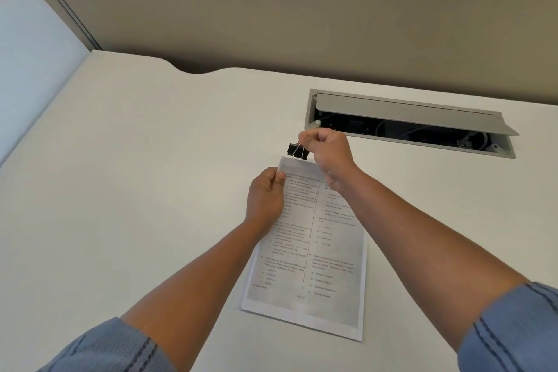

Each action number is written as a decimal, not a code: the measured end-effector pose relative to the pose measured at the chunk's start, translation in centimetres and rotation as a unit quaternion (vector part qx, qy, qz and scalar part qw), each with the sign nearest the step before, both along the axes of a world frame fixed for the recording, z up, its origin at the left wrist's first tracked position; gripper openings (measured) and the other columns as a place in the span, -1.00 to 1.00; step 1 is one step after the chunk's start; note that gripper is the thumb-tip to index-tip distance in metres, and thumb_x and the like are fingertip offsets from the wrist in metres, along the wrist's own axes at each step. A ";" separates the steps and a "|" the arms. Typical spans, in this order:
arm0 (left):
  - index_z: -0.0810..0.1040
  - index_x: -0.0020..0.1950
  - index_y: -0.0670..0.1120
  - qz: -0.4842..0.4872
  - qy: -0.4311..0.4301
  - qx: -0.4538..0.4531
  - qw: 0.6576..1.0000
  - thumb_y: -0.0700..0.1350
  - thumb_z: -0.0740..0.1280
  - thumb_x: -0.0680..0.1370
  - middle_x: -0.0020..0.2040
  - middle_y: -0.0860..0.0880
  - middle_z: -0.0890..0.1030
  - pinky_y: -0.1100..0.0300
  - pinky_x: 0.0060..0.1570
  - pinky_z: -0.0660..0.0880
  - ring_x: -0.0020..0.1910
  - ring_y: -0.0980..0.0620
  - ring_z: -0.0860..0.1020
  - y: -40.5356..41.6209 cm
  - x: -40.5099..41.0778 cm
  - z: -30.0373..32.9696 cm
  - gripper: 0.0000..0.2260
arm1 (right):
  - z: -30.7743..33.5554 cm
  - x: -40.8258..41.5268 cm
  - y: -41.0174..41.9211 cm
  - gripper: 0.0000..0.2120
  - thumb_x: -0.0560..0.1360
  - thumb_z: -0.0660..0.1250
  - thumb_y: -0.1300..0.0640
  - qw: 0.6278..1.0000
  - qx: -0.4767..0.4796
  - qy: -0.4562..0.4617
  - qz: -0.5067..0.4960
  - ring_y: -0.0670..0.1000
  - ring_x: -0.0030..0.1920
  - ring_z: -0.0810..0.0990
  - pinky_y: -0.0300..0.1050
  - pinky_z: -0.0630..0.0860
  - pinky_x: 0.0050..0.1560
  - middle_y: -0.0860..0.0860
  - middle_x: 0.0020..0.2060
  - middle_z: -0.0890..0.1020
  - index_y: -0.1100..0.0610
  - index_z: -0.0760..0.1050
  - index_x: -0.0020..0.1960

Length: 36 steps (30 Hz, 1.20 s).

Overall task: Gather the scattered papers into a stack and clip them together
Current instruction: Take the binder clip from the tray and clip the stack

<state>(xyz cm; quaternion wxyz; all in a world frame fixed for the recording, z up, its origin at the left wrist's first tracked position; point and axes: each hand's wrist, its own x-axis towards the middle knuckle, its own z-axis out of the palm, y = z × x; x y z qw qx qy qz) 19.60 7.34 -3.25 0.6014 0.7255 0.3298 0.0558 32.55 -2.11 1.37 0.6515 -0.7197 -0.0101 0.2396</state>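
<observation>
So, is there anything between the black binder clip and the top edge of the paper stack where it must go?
Nothing visible is in the way. The right hand pinches the binder clip by its wire handles just above the top edge of the paper stack. The left hand holds the stack's upper left edge, beside the clip's path.

We see a squared stack of white printed paper sheets, two columns of small black text on top, lying flat and slightly askew, its far left corner under the left hand's thumb. A black metal binder clip with silver wire handles sits at the stack's far edge, handles pinched in the right hand.
</observation>
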 end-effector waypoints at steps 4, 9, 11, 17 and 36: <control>0.59 -0.06 0.01 -0.001 0.000 -0.002 1.000 0.08 0.20 0.67 -0.13 -0.08 0.71 -0.25 -0.12 0.65 -0.12 -0.19 0.70 0.0 0.0 -0.2 -0.75 | -0.2 -0.1 0.2 -0.87 0.54 0.49 0.15 1.000 -0.007 0.022 -0.003 -0.21 -0.05 0.64 -0.37 0.44 -0.08 -0.10 -0.14 0.71 0.24 0.68 -0.02; 0.59 -0.07 0.02 -0.003 0.003 0.000 1.000 0.12 0.20 0.64 -0.14 -0.09 0.71 -0.28 -0.13 0.64 -0.11 -0.21 0.69 0.0 0.2 -0.3 -0.74 | 0.0 0.1 0.0 -0.91 0.53 0.50 0.16 0.999 -0.008 0.031 0.005 -0.16 -0.02 0.66 -0.30 0.45 -0.02 -0.10 -0.17 0.72 0.19 0.68 -0.08; 0.59 -0.07 0.02 -0.003 0.004 -0.006 1.000 0.13 0.20 0.62 -0.13 -0.09 0.71 -0.28 -0.13 0.64 -0.11 -0.21 0.70 0.0 0.2 -0.4 -0.73 | 0.1 0.0 0.0 -0.89 0.53 0.50 0.16 1.000 -0.011 0.027 0.009 -0.19 -0.04 0.64 -0.32 0.43 -0.06 -0.09 -0.16 0.72 0.22 0.68 -0.06; 0.58 -0.06 -0.01 -0.001 -0.003 -0.011 1.000 0.09 0.21 0.65 -0.12 -0.11 0.71 -0.28 -0.10 0.64 -0.09 -0.24 0.69 0.2 0.2 -0.7 -0.75 | 0.1 -0.1 0.1 -0.90 0.53 0.50 0.16 0.998 -0.040 0.004 0.037 -0.15 -0.07 0.65 -0.27 0.49 -0.04 -0.07 -0.15 0.72 0.20 0.69 -0.02; 0.59 -0.05 0.00 0.002 -0.005 -0.005 1.000 0.07 0.21 0.65 -0.12 -0.11 0.70 -0.28 -0.09 0.63 -0.09 -0.24 0.67 0.1 0.3 -0.5 -0.76 | -0.3 -0.8 0.7 -0.87 0.40 0.57 -0.10 0.992 -0.098 0.036 0.071 -0.04 0.09 0.69 0.20 0.47 0.36 -0.17 -0.15 0.76 -0.05 0.72 -0.19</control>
